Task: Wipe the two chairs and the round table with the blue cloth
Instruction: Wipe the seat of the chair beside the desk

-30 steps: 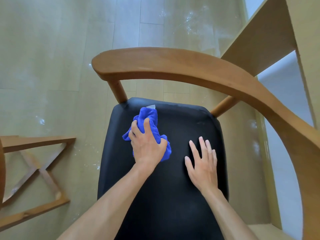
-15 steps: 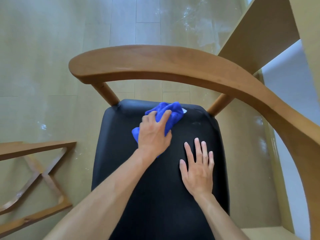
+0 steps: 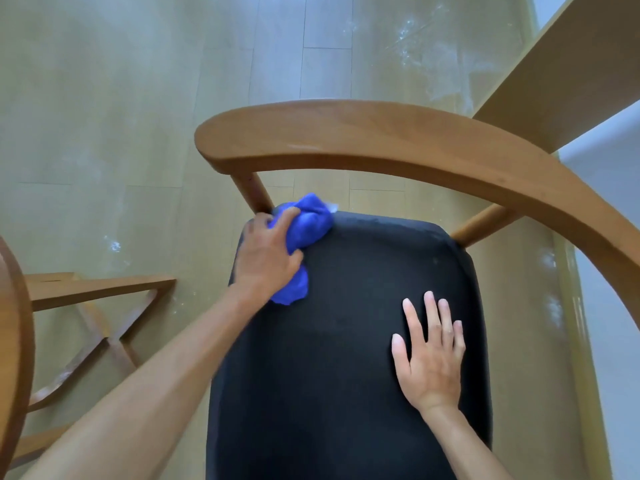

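A chair with a black padded seat (image 3: pixel 346 341) and a curved wooden backrest (image 3: pixel 363 136) fills the middle of the head view. My left hand (image 3: pixel 266 258) grips the bunched blue cloth (image 3: pixel 306 226) and presses it on the seat's far left corner, beside the left back post (image 3: pixel 252 192). My right hand (image 3: pixel 429 355) lies flat on the seat's right side, fingers straight and spread.
At the left edge are the round rim of a wooden table (image 3: pixel 15 341) and its crossed base (image 3: pixel 100 327). A pale wooden panel (image 3: pixel 568 74) rises at the upper right. Light wood floor (image 3: pixel 138 98) with white smudges surrounds the chair.
My left hand has swept the blue cloth from the seat's far middle to its far left corner. The right hand has stayed flat on the seat. The view has shifted.
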Tool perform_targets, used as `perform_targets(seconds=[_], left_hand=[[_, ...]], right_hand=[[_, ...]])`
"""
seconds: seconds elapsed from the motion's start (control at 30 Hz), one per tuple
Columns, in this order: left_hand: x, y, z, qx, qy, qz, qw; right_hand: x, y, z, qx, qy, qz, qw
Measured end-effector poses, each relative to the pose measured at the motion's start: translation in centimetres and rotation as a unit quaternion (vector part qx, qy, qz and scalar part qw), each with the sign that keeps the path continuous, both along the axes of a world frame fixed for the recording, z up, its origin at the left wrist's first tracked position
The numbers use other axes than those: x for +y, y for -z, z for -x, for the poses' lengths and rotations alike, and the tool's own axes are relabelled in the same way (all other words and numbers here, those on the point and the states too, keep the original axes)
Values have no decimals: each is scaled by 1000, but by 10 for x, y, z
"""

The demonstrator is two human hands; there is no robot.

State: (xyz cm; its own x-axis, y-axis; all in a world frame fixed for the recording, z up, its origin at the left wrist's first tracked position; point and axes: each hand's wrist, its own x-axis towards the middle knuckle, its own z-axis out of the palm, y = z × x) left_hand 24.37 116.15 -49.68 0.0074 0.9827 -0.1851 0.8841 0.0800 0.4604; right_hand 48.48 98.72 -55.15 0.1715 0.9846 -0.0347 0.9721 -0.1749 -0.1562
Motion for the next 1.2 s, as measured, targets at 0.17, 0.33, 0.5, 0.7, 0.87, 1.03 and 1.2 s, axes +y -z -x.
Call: perform_targets(seconds=[0.17,0.33,0.5,0.7,0.87,1.03,1.2], left_hand=[[-29,7,90,49,-150,62,986],[-52,15,66,33,-226,41,973],[-70,-5,23,35,-158,8,987],[-160,-14,-99,16,132,0,991],[-192,-12,-110,4,266,25,964],[-99,-14,-26,51,203,-39,977],[-5,3,70,57,61,-24,996]], right_hand=[[1,-5,2,9,9,8,1000],[2,-5,2,7,8,20,1000],[2,-9,2,24,11,29,999],[6,-24,-5,195,47,37,979],[5,-34,-22,269,28,47,962],[3,-28,-18,198,6,40,979],[0,-18,-14,123,1,37,992]])
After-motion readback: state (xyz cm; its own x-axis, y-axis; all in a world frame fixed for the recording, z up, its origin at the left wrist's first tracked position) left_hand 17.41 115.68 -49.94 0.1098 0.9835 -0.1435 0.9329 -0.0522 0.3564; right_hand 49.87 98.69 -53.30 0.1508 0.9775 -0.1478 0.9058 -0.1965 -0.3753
